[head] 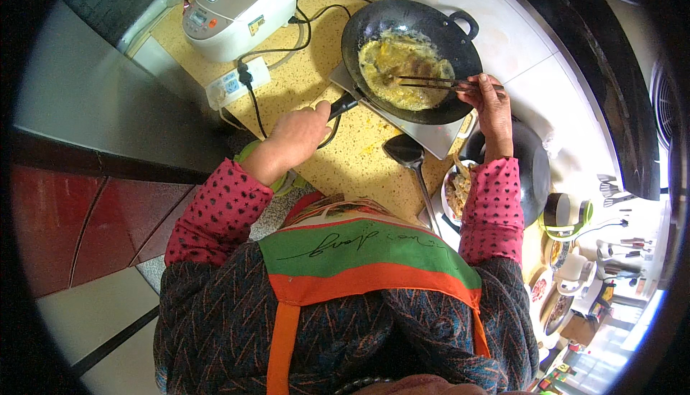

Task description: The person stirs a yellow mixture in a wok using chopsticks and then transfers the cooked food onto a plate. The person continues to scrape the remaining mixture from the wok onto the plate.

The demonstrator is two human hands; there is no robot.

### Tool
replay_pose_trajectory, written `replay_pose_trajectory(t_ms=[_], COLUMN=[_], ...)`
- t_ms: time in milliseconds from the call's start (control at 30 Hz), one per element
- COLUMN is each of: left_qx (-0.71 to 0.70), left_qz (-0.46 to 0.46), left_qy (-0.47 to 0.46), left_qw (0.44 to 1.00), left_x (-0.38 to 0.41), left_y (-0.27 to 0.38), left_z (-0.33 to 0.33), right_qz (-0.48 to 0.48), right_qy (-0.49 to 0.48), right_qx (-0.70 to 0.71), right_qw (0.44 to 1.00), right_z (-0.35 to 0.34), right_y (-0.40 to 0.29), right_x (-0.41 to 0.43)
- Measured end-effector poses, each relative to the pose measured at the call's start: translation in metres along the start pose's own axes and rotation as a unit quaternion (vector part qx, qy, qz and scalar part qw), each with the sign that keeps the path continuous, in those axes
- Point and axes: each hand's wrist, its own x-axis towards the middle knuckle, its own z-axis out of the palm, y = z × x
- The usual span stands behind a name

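My left hand (304,133) grips the black handle (343,106) of a dark wok (412,15), which rests on a flat induction cooker (439,136). Yellow beaten egg (404,66) is spread over the wok's bottom, with a browner patch near its middle. At the wok's right side my right hand (489,101) holds a pair of dark chopsticks (431,83), whose tips reach into the egg. A black spatula (405,151) lies on the speckled yellow counter (345,166) below the wok.
A white rice cooker (237,9) stands at the upper left, by a power strip (237,82) with black cables. Under my right forearm are a bowl of food (455,193) and a second dark pan (531,163). Dishes and utensils line the counter at the right. A tiled wall rises behind the wok.
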Motion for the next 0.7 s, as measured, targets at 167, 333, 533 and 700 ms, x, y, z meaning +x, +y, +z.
replay_pose_trajectory(t_ms=[167, 333, 533, 700], left_qx=[-0.009, -0.006, -0.016, 0.001], left_qz=[0.011, 0.009, 0.0, 0.009], left_qy=[0.009, 0.017, 0.005, 0.013], left_qw=[1.0, 1.0, 1.0, 1.0], left_x=[-0.002, -0.002, -0.001, -0.001], left_y=[-0.001, -0.002, -0.002, -0.001], left_z=[0.0, 0.004, 0.002, 0.002], right_qz=[-0.001, 0.002, -0.014, -0.021], right_qy=[0.022, -0.003, 0.032, 0.053], right_qx=[-0.025, -0.095, -0.07, -0.056], right_qw=[0.999, 0.996, 0.997, 0.997], right_z=[0.005, 0.009, 0.013, 0.02], right_y=[0.008, -0.012, -0.015, 0.001], right_x=[0.0, -0.012, -0.019, -0.013])
